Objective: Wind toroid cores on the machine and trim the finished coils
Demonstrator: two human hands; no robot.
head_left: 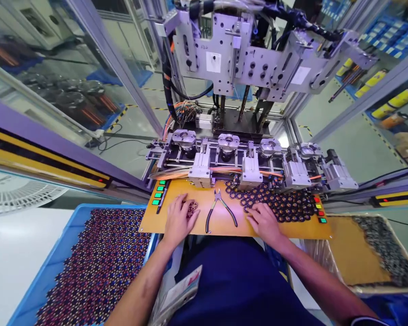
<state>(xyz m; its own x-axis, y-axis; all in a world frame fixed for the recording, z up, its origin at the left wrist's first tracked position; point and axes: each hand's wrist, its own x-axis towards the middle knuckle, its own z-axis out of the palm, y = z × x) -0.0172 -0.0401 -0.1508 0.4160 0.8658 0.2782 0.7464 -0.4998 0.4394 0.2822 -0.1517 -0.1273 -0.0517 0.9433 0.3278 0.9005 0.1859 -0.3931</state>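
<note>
1. The left hand (177, 219) has thumb and fingers apart beside a round part (192, 208), dark and coppery, on the left of the orange board (200, 190).
2. The right hand (265, 222) bends its fingers at the near left edge of the dark rings (289, 203), orange-centred and closely packed; whether they grip one, I cannot tell.
</note>
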